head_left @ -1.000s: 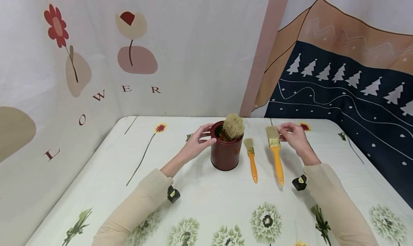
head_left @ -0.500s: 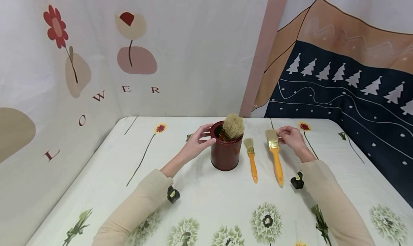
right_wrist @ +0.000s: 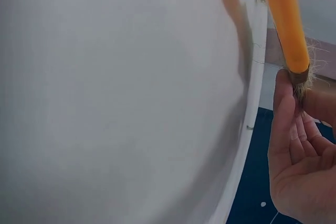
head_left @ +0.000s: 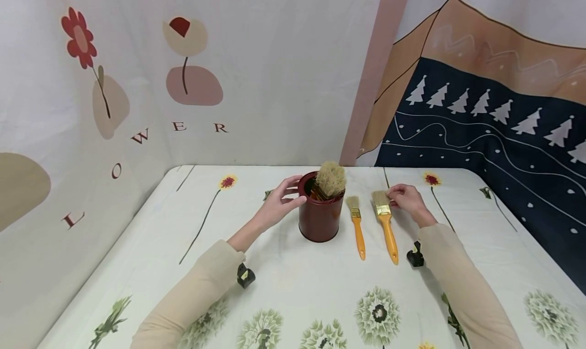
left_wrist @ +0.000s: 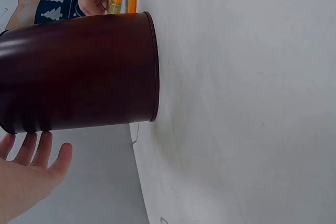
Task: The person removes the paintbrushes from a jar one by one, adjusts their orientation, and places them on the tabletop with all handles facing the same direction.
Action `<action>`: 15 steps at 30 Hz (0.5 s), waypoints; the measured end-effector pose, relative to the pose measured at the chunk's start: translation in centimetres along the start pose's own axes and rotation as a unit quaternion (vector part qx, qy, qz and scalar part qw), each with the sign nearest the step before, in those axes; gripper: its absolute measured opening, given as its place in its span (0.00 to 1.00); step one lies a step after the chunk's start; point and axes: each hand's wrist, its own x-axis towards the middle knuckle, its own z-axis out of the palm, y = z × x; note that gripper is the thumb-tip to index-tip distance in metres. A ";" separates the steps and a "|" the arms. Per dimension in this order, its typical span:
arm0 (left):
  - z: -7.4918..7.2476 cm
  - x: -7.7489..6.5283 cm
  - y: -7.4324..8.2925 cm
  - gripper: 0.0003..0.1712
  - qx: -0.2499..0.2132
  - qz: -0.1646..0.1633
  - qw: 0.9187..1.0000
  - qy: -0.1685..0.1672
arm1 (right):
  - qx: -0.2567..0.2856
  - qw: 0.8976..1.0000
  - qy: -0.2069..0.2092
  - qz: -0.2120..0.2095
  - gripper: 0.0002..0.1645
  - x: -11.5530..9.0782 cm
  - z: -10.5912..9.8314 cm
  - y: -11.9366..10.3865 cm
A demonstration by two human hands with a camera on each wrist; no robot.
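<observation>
A dark red can [head_left: 320, 219] stands upright on the table with a bushy pale brush [head_left: 331, 178] leaning out of its mouth. My left hand [head_left: 276, 204] is at the can's left side, fingertips right at the rim; in the left wrist view its fingers [left_wrist: 41, 149] look fairly straight against the wall. My right hand [head_left: 408, 202] pinches the bristle end of a wide paintbrush [head_left: 389, 237] with an orange handle, between thumb and forefinger. A narrower orange-handled paintbrush [head_left: 359, 237] lies between the can and the wide one.
A white tablecloth [head_left: 293, 293] printed with flowers covers the table. Behind it hangs a pale printed curtain [head_left: 274, 74], with a dark blue section of printed trees [head_left: 480, 130] at the right.
My right hand has moved slightly left and nearer to me, and the wide paintbrush's bristle end has swung left with it. The left hand and the can have stayed in place.
</observation>
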 end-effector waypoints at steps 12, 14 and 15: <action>0.0 -0.8 2.6 0.32 -0.002 -0.003 1.000 -0.009 | -0.027 0.999 -0.011 0.043 0.15 0.4 0.4 0.0; 0.1 -0.9 3.0 0.32 0.003 -0.004 1.000 -0.009 | -0.030 0.998 -0.013 0.047 0.16 0.4 0.4 0.0; 0.1 -0.9 3.1 0.32 0.004 -0.005 1.000 -0.009 | -0.037 0.998 -0.019 0.045 0.16 0.4 0.4 0.0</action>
